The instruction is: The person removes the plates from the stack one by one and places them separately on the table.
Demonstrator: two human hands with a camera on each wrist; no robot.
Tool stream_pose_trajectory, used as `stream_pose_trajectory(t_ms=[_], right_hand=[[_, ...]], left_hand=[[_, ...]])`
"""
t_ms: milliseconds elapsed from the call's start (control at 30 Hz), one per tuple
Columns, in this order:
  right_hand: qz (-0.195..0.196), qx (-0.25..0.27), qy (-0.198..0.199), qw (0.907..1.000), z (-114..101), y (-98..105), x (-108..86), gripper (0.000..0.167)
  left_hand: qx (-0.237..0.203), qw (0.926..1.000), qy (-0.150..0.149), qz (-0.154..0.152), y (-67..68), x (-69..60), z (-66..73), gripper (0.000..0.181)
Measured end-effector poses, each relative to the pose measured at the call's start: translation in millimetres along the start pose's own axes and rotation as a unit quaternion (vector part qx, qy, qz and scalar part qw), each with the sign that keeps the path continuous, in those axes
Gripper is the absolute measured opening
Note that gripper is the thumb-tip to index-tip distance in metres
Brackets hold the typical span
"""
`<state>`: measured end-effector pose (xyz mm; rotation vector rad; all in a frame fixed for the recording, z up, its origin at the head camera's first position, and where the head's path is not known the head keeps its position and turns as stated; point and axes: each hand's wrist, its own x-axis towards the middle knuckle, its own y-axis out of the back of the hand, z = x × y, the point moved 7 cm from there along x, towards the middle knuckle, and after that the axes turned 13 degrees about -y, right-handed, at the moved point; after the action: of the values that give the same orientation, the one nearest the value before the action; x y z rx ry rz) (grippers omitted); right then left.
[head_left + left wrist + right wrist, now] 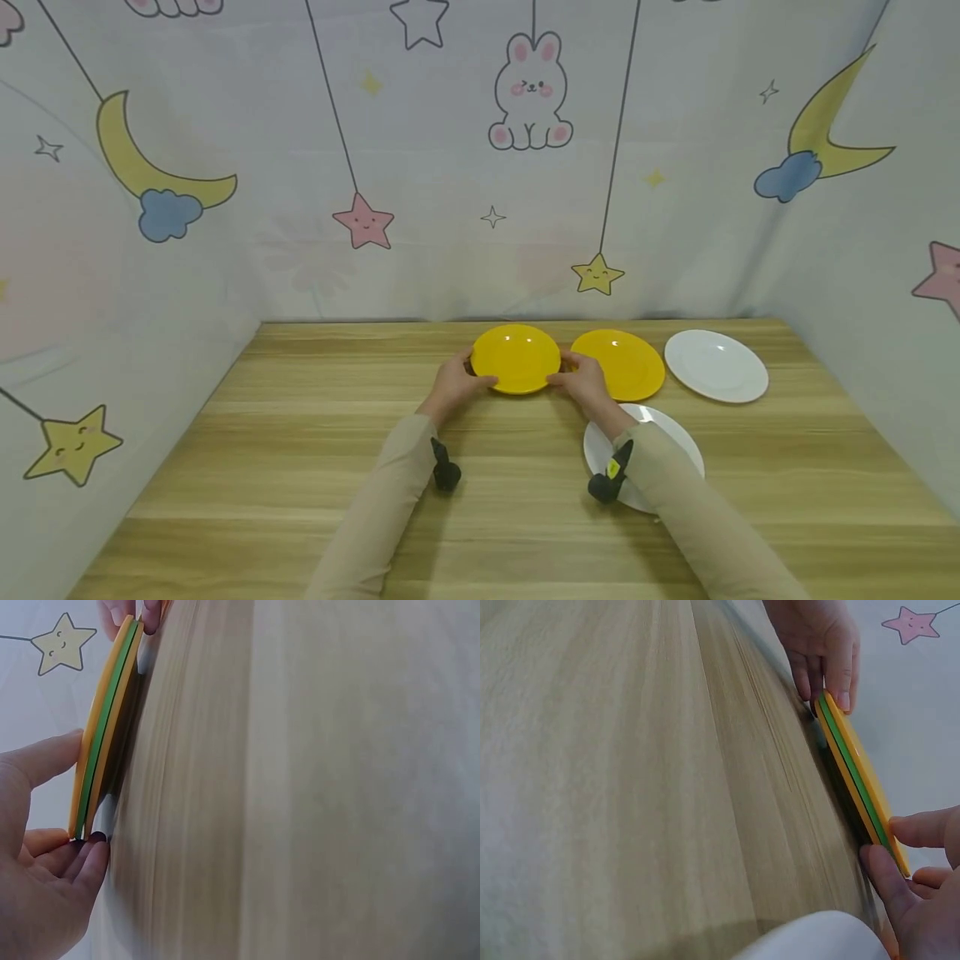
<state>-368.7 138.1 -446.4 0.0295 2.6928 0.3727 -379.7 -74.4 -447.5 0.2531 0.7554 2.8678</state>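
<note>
A small stack of plates (516, 360) is near the back of the table, gripped from both sides. Its top plate is yellow; the wrist views show a green plate (109, 701) between two yellow ones. My left hand (454, 385) holds the left rim, thumb above and fingers (82, 866) at the edge and underneath. On the opposite rim my right hand (585, 382) pinches the stack, its thumb (922, 827) on top. Another yellow plate (624, 367) lies just right of the stack, partly behind my right hand. Whether the stack touches the table, I cannot tell.
A white plate (716, 367) lies at the back right of the wooden table (300, 467). Beneath my right forearm is another white plate (678, 446), partly covered by the sleeve. A patterned cloth backdrop (442, 167) stands behind the table and along both sides.
</note>
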Motion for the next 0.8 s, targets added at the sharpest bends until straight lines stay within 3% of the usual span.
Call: stream_pose_trajectory(t_ms=[233,567,800], right_hand=[[-0.023,0.018,-0.026,0.9992,5.1,-4.6,1.6,0.059],[-0.063,0.017,-0.027,0.9975,8.3,-10.4,3.5,0.062],[-0.068,0.024,-0.023,0.9971,9.1,-10.7,2.9,0.062]], left_hand=[[-0.011,0.9997,-0.007,0.018,3.6,0.6,-2.8,0.061],[-0.024,0.9984,0.013,0.050,7.3,1.1,-9.3,0.054],[-0.029,0.9972,0.023,0.065,8.3,3.7,-11.0,0.049]])
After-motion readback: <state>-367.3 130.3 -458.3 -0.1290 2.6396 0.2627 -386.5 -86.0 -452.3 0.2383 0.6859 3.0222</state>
